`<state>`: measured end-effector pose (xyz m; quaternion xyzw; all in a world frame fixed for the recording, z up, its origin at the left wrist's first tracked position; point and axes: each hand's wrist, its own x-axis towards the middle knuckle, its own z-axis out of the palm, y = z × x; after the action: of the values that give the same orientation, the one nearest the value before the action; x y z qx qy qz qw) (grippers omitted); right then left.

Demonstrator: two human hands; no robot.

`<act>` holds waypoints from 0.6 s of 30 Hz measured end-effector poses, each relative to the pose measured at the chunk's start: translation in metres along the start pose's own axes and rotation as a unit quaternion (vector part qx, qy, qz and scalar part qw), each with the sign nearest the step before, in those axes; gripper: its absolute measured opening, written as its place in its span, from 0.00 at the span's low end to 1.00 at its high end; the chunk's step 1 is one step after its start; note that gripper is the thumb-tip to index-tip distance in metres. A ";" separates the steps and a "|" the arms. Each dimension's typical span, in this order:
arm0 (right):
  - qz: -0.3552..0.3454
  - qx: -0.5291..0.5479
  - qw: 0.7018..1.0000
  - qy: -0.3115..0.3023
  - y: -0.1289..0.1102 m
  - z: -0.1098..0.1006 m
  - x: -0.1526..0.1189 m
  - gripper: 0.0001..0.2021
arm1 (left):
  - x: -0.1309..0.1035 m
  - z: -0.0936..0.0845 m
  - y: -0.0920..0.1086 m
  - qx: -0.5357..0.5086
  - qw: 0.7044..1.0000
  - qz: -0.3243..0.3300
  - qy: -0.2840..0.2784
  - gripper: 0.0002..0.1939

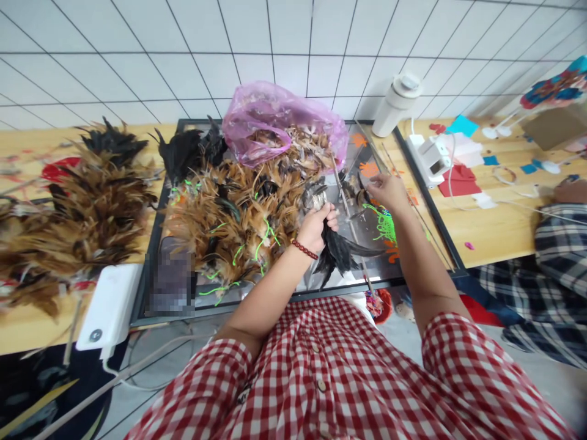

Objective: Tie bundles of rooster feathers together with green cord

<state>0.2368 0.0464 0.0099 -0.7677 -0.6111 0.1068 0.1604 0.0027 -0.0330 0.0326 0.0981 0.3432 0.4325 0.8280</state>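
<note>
My left hand, with a beaded bracelet at the wrist, is closed around a bunch of black feathers. Their pale quills stick up above the fist and the dark plumes hang down. My right hand is at the right of the dark-framed board, fingertips pinched on a dark feather. Just left of those fingertips lie more small dark feathers. Below them is a heap of bright green string. Brown feather bunches, several tied with green string, cover the board's left and middle.
A pink plastic bag of feathers stands at the back, near a white bottle. More feather bunches and a white power bank are at left. Chargers and red paper lie right, beside another person's plaid sleeve.
</note>
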 end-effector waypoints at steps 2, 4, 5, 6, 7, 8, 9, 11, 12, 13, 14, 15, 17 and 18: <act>0.009 -0.006 1.000 0.010 -0.009 0.010 0.010 0.19 | 0.000 0.000 0.000 0.004 1.000 0.001 -0.003 0.12; 0.008 -0.013 1.000 -0.026 -0.015 0.013 0.021 0.12 | 0.000 -0.001 -0.001 0.004 1.000 0.000 -0.005 0.13; 0.001 -0.002 0.999 -0.039 -0.016 0.012 0.027 0.07 | 0.000 -0.001 -0.001 0.002 1.000 0.000 -0.005 0.14; -0.007 0.024 0.999 -0.036 -0.016 0.009 0.031 0.04 | 0.000 -0.001 0.000 -0.002 1.000 -0.002 -0.007 0.14; -0.015 0.065 0.998 -0.018 -0.016 0.004 0.033 0.04 | 0.000 -0.002 0.000 -0.007 1.000 -0.006 -0.009 0.14; -0.024 0.118 0.993 0.011 -0.016 -0.002 0.033 0.05 | 0.000 -0.002 0.001 -0.014 1.000 -0.013 -0.014 0.15; -0.034 0.176 0.983 0.039 -0.017 -0.009 0.030 0.06 | 0.000 -0.002 0.001 -0.021 0.999 -0.022 -0.020 0.15; -0.063 0.283 0.955 0.067 -0.023 -0.022 0.013 0.08 | 0.000 -0.002 0.001 -0.033 0.998 -0.042 -0.028 0.16; -0.085 0.322 0.941 0.069 -0.027 -0.027 0.001 0.10 | 0.000 -0.001 0.001 -0.035 0.998 -0.048 -0.025 0.15; -0.113 0.349 0.928 0.072 -0.032 -0.030 -0.014 0.11 | 0.000 -0.001 0.000 -0.035 0.998 -0.051 -0.017 0.15; -0.144 0.368 0.916 0.076 -0.037 -0.030 -0.030 0.12 | 0.001 0.000 0.000 -0.035 0.998 -0.051 -0.008 0.15; -0.176 0.379 0.905 0.082 -0.041 -0.028 -0.047 0.14 | 0.001 0.000 -0.001 -0.036 0.998 -0.049 0.001 0.15; -0.253 0.389 0.881 0.088 -0.046 -0.018 -0.079 0.13 | 0.002 0.001 -0.002 -0.040 0.998 -0.044 0.017 0.15; -0.301 0.383 0.869 0.084 -0.046 -0.012 -0.093 0.10 | 0.002 0.001 -0.003 -0.040 0.998 -0.043 0.023 0.14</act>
<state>0.1783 -0.0358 0.0355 -0.4304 -0.7080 0.2142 0.5172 0.0059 -0.0329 0.0309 0.0404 0.3487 0.4117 0.8410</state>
